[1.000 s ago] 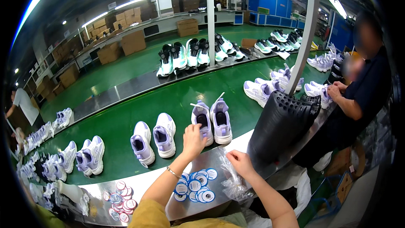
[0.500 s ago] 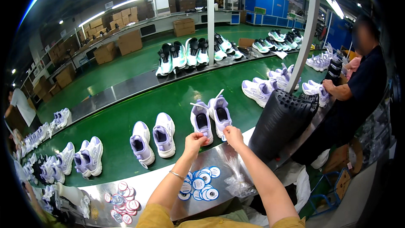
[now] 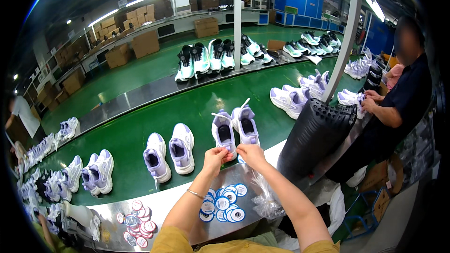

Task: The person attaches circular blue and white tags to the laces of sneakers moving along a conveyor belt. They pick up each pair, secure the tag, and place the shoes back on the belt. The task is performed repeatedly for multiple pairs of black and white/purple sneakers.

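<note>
Head view is showing both hands meeting at the heel of a lilac shoe on the green belt. The left hand is pinching at the shoe's back edge with fingers drawn together, and the right hand is pinching close beside it, fingertips nearly touching the left's; what sits between them is too small to tell. The shoe is standing heel toward the person, paired with its mate just beside it, so the heels are lying within easy reach from the steel ledge. Round tags are lying fanned on that ledge directly under the forearms, with pink-rimmed ones farther left and a clear bag to the right. Another pair is waiting on the belt to the left. A co-worker is handling shoes beyond a black stack.
</note>
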